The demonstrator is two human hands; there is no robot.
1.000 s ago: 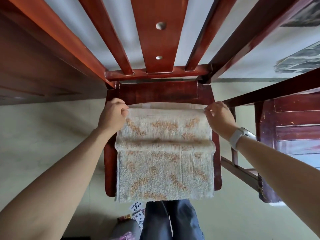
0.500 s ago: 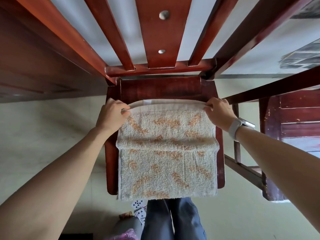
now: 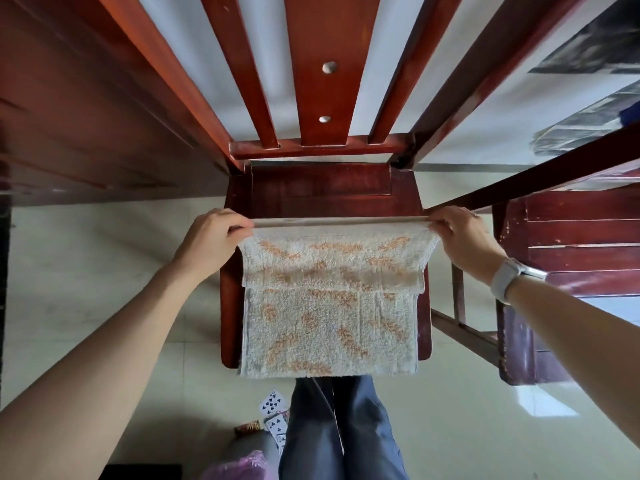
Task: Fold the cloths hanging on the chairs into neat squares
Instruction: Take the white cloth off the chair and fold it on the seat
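Quick count: one cloth (image 3: 329, 327), a white terry one with orange flecks, lying on the seat of one red-brown wooden chair (image 3: 322, 188). A second chair (image 3: 571, 258) of the same wood sits off to the right, only partly in view. Two hands are in shot, well apart, one at each far corner of the cloth. The left hand (image 3: 211, 242) pinches the left corner and the right hand (image 3: 464, 237) pinches the right one, with the hemmed edge stretched tight in a straight line between them. There's one white wristband (image 3: 509, 277) on the right wrist. A few playing cards (image 3: 275, 415) are scattered on the tiled floor (image 3: 86, 271) by the person's jeans; I can make out two for sure, maybe a third.

Compared with half a second ago, the far edge is lifted off the seat and pulled taut, and the raised part now sags down and overlaps the lower half, which still lies flat with its near edge at the seat's front. More bare seat shows behind the cloth than before. The hands are a bit wider apart too.
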